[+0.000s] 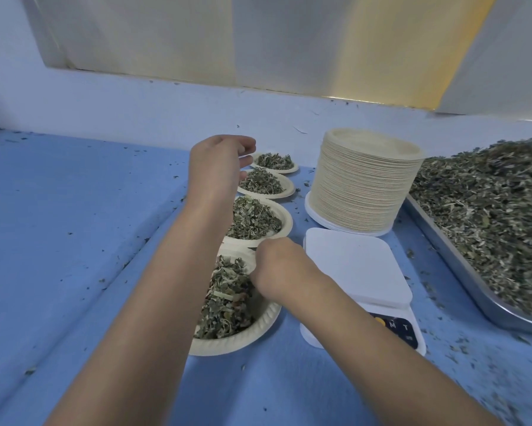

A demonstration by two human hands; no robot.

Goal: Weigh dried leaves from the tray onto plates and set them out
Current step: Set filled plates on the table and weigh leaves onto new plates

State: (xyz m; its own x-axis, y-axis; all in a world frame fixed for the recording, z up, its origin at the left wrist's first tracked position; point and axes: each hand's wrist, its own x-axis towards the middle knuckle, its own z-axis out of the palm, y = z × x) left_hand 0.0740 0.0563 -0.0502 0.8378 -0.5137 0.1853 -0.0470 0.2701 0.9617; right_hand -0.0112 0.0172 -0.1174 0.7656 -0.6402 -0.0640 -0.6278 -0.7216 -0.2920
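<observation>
— What does the table look like?
— It is a flat blue table [74, 241], a bit fuzzy, with little dark crumbs all over it.
— Where are the leaves?
— Most are in the shiny grey metal tray [461, 265] on the right. The dried green-grey leaves [489, 204] lie there in a big heap, crinkly and thin, with pale little stalks.
— And the plates?
— A row of round cream paper plates [284, 229] runs away from the person. There are four, and each holds a small pile of the same leaves. The nearest paper plate [246, 339] has a ribbed rim. The farthest paper plate [292, 169] is the last in the row.
— Any more plates?
— Yes, a tall stack of cream paper plates [366, 186] stands behind the white square scale [353, 265]. The scale has round corners, a smooth top and dark buttons in front. It sits between the row and the tray.
— What are the hands doing?
— They are apart. The left hand [218, 167] hangs in the air over the far plates, with its fingers loosely bent and holding nothing. The right hand [277, 272] is at the far rim of the nearest paper plate, fingers curled down. I cannot tell if it grips the rim or only touches it.
</observation>
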